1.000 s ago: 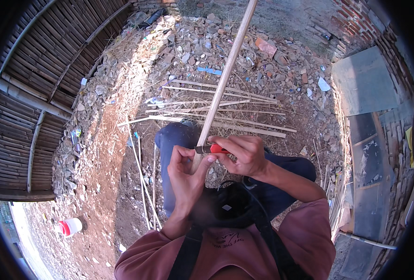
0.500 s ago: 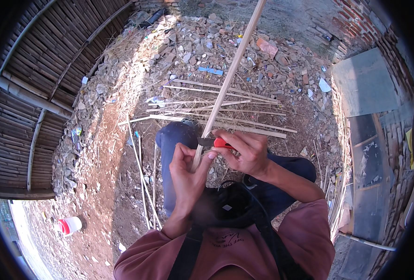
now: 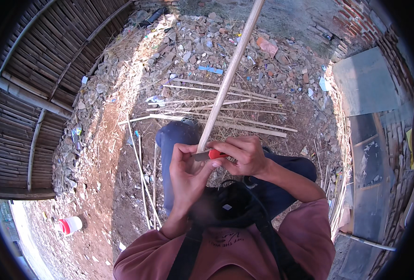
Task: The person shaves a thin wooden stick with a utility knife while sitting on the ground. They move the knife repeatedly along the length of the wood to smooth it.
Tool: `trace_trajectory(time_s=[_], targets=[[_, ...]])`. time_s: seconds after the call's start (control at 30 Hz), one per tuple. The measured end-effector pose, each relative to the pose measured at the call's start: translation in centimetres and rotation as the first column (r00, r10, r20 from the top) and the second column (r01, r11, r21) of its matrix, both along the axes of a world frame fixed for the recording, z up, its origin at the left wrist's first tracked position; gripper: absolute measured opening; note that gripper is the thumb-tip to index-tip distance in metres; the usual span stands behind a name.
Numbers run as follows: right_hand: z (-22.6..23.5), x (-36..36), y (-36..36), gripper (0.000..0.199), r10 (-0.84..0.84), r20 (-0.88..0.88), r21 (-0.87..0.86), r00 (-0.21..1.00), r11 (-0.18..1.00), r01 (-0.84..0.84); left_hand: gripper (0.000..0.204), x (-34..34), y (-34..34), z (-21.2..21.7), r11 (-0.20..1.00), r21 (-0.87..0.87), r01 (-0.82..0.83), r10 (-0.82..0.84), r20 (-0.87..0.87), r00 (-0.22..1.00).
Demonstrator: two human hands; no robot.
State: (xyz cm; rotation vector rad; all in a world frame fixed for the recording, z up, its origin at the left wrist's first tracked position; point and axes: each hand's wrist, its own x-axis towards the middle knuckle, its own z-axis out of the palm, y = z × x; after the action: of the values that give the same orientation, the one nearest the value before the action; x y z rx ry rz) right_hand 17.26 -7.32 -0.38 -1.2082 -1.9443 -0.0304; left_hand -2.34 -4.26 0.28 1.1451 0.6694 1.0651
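Note:
My left hand point(image 3: 186, 172) is closed, thumb and fingers pinching around the lower end of a long pale wooden stick point(image 3: 230, 74). From there the stick slants up and away, past the top of the head view. In my right hand point(image 3: 246, 158) is a utility knife point(image 3: 215, 154) with a red handle, gripped between thumb and fingers. Its dark blade point(image 3: 201, 157) points left and lies across the stick's near end, close to my left fingers. The stick's very tip is partly hidden by the blade and hand.
Several pale strips point(image 3: 244, 126) lie across the ground beyond my knees. Thin sticks point(image 3: 144, 182) lie to the left of my leg. Rubble point(image 3: 188, 51) covers the ground ahead. A red-and-white container point(image 3: 70, 225) is at lower left, a bamboo wall point(image 3: 29, 93) at left, and boards point(image 3: 368, 84) lean at right.
The knife has slid down and slightly left along the stick toward its near end, my right hand moving with it. My left hand stays nearly in place.

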Motion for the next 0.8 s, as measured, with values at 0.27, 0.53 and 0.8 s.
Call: trace_trajectory(time_s=[0.27, 0.53, 0.8], targets=[[0.9, 0.0, 0.1, 0.036, -0.001, -0.033, -0.014, 0.999, 1.0, 0.001, 0.041, -0.5, 0.6, 0.2, 0.993, 0.004, 0.119, -0.119, 0.054, 0.991], [1.5, 0.3, 0.0, 0.031, -0.007, -0.036, -0.03, 0.999, 1.0, 0.006, 0.041, 0.2, 0.0, 0.9, 0.997, -0.058, 0.05, -0.05, 0.001, 0.999], [1.6, 0.2, -0.4, 0.032, -0.08, 0.0, -0.025, 0.997, 0.996, 0.08, 0.041, 0.5, 0.1, 0.0, 0.999, -0.032, -0.02, 0.017, -0.092, 0.996]])
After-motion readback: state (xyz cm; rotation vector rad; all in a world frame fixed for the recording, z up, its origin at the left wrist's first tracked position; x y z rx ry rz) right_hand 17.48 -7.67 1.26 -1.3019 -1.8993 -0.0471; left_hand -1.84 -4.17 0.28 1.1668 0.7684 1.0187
